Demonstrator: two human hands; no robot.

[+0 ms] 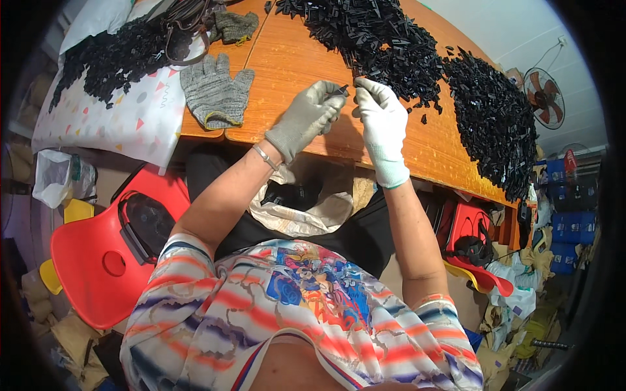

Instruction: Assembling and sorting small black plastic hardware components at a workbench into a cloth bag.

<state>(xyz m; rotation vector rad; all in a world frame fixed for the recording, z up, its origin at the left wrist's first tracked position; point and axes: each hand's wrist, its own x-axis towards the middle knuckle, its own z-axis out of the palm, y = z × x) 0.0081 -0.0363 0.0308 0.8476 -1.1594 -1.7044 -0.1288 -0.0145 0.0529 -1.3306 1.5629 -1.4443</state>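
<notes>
My left hand (305, 118), in a grey glove, pinches a small black plastic piece (341, 90) above the front part of the wooden table (287, 65). Just to its right is my right hand (383, 124) in a white glove. Its thumb and fingertips are pressed together close to the piece; whatever they hold is too small to make out. Beyond both hands lies a large heap of black plastic pieces (372, 45). Below them, between my knees, an open white sack (313, 223) has dark contents.
Another black heap (492, 117) covers the table's right side. At left, more pieces (111, 62) lie on a patterned cloth (140, 120), beside a grey knitted glove (217, 90). Red chairs (85, 260) stand at both sides. A fan (544, 98) is at far right.
</notes>
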